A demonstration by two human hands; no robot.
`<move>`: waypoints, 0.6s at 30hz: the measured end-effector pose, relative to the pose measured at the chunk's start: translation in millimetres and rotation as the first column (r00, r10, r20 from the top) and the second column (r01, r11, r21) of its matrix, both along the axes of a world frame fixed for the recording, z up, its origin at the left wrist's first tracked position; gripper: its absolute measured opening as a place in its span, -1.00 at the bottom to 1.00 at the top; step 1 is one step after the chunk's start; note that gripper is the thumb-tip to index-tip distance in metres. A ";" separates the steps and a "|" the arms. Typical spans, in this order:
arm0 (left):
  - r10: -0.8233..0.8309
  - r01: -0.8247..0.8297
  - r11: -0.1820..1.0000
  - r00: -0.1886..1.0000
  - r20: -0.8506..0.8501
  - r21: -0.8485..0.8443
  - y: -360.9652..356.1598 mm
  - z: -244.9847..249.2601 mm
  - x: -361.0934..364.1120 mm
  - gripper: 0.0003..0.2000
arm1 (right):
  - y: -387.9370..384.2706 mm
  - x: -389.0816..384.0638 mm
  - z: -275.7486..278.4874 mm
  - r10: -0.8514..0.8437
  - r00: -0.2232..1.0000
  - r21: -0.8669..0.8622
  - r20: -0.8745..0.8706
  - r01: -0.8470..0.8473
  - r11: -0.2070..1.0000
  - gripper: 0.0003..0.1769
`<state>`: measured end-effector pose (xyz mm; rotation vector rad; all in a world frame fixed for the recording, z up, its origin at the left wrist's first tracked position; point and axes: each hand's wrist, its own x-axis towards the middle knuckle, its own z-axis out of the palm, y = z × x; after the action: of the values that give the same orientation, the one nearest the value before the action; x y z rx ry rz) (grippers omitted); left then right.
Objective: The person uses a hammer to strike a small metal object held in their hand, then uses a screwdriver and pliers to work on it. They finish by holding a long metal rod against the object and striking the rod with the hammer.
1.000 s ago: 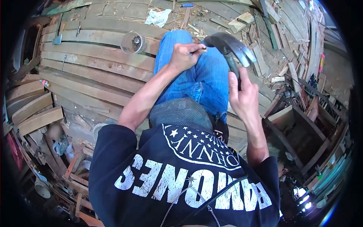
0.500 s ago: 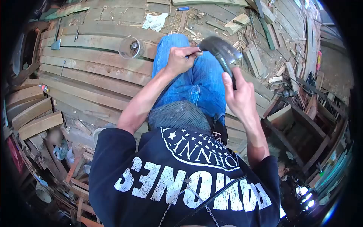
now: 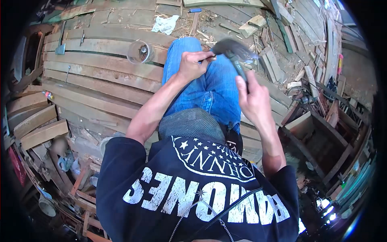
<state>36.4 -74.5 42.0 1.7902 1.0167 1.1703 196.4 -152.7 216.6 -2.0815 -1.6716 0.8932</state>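
My right hand [image 3: 257, 97] is wrapped round the handle of a claw hammer [image 3: 233, 50], whose dark metal head is smeared by motion. The hammer head is close to the fingertips of my left hand [image 3: 194, 64]. Those fingers are pinched together above the left knee of my blue jeans [image 3: 183, 48]. Whatever small thing they hold is too small to name. Left of that knee, a clear plastic tub [image 3: 140, 52] with small dark pieces inside stands on the planks.
Wooden planks [image 3: 100, 66] run across the floor. A white cloth [image 3: 164, 25] and a blue object [image 3: 194, 10] lie ahead. Wood offcuts [image 3: 271, 64] and shavings are scattered at the right, beside a wooden frame [image 3: 318, 133]. Cut blocks [image 3: 44, 135] are stacked at left.
The hammer head has shifted slightly and is now more blurred. My left hand stays pinched in nearly the same spot.
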 end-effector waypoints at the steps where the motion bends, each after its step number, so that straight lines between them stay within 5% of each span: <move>1: -0.001 0.001 1.000 1.000 0.004 0.007 -1.1 -1.8 -0.5 -0.88 | 1.0 1.2 -1.5 0.064 0.994 -0.045 0.084 -0.061 0.997 -0.76; 8: -0.016 0.017 0.999 0.999 0.036 -0.049 -0.6 0.9 0.3 -0.87 | -2.6 -4.2 10.9 -0.031 0.997 0.044 -0.076 0.035 0.998 -0.76; 12: 0.007 -0.007 1.000 0.999 -0.032 -0.019 1.9 2.5 -2.7 -0.88 | -5.9 -2.0 -6.7 0.041 0.996 -0.031 0.081 -0.038 0.999 -0.79; 18: -0.014 0.015 1.000 1.000 0.020 -0.019 -0.2 -1.1 -0.3 -0.88 | -1.7 -2.6 12.2 -0.044 0.996 0.042 -0.083 0.048 0.998 -0.78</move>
<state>36.1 -74.7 40.9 1.7649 0.9983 1.1643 193.8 -154.4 228.7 -2.0185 -1.5810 0.9068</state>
